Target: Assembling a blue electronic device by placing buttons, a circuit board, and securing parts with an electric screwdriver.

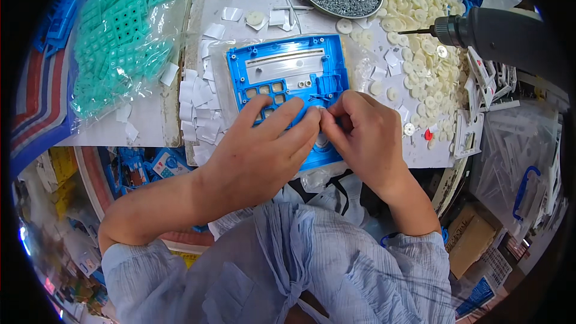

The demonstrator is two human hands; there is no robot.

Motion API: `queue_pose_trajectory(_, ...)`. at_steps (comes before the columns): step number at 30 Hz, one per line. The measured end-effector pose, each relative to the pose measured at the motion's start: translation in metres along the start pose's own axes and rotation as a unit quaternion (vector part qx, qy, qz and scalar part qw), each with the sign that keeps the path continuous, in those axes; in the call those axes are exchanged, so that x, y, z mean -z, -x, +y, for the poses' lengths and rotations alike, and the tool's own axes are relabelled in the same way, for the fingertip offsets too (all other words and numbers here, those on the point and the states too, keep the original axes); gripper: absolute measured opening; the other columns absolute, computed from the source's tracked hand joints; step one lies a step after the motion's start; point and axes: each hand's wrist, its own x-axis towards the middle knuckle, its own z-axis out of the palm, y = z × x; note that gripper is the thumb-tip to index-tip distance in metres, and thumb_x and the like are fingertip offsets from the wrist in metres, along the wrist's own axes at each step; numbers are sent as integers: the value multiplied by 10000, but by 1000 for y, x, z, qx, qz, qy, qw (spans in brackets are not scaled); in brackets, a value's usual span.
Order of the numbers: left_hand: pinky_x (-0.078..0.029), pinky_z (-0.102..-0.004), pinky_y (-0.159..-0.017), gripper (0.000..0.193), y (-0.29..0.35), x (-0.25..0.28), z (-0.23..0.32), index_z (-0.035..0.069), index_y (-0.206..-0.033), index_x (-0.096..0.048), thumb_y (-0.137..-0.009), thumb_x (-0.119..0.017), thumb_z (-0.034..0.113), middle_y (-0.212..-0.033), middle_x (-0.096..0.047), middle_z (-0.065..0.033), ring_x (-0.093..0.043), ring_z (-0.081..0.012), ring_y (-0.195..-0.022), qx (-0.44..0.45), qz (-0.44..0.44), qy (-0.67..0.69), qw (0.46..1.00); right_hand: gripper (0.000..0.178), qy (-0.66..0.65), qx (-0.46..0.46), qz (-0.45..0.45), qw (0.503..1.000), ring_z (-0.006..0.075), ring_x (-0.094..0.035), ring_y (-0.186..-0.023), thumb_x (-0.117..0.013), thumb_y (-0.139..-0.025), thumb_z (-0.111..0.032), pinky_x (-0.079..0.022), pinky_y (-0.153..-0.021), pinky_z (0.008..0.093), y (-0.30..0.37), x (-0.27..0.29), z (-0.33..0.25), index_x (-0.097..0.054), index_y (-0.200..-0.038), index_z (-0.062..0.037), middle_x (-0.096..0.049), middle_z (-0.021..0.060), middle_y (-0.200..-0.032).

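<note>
A blue plastic casing (334, 63) lies with its inner side up on the worktable in front of me. It has a long clear window strip (285, 65), several square key holes and a round opening near its lower right. My left hand (255, 147) rests across the casing's lower left, fingers stretched and spread. Its index fingertip meets the fingertips of my right hand (371, 135) above the round opening. My right thumb and index finger are pinched together there; whatever they hold is too small and covered to make out.
A round tray (339, 9) of small screws stands at the back, beside piled cream plastic discs (414, 9). An electric screwdriver (480, 30) juts in from the right. White paper pieces (198, 105) lie left of the casing; a clear bag holds green keypads (120, 36).
</note>
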Motion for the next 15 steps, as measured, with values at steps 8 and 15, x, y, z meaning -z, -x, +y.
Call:
queue_pose_trajectory(8,-370,-525,-1127,461,-4,0,0,-4,-1219,-679,-827,-721,235,-1278,-626,-80,-556,-250,-1252,-19,-19,-39,999,83,-133,-105,165,972,75,-574,-601,-719,-828,54,-445,-570,217,21,71,-7,-716,-897,10,-661,25,-743)
queue_pose_trajectory(15,-377,-499,-1123,404,-9,-1,-15,20,-1211,-688,-852,-698,206,-1257,-631,-60,-568,-220,-1242,-73,-24,-23,997,354,-359,204,434,801,304,-641,-903,-498,-1023,-337,-517,-799,424,-7,145,23,-581,-1142,-14,-645,185,-1066)
